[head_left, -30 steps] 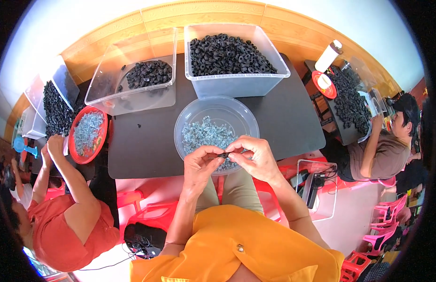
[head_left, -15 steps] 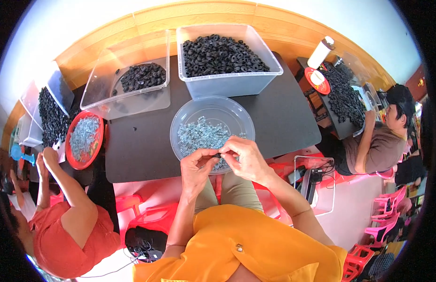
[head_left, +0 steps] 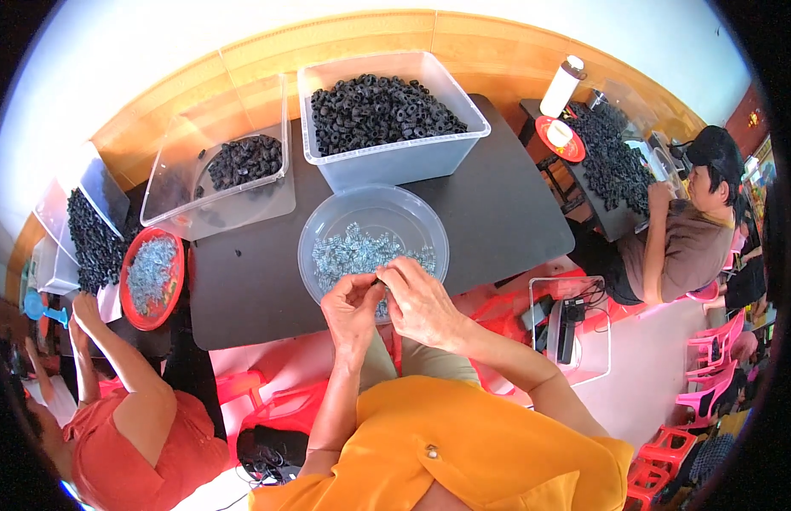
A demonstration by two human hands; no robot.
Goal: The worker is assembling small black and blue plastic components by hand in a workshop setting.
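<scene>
My left hand (head_left: 351, 313) and my right hand (head_left: 422, 305) meet fingertip to fingertip over the near rim of a round clear plastic basin (head_left: 314, 223). Both are closed in a pinch. A small black part (head_left: 379, 283) is just visible between the fingertips, mostly hidden by them. Below, the basin holds a spread of small shiny blue-grey pieces (head_left: 353, 251), which look like little coil springs. Behind the basin stands a clear tub (head_left: 387, 175) heaped with black ring-shaped parts (head_left: 382, 111). A second clear tub (head_left: 242, 200), tilted, holds fewer black parts.
The dark table (head_left: 233, 294) has one tiny black piece (head_left: 238, 253) lying on it. At left, a person in red works beside a red tray (head_left: 181, 285) of shiny pieces. At right, another person sits by a table of black parts (head_left: 612, 162). A clear bin (head_left: 606, 341) stands right of me.
My view has shifted and tilted slightly, so the tubs and basin sit differently in it. My hands stay together, the right fingers now covering more of the small black part.
</scene>
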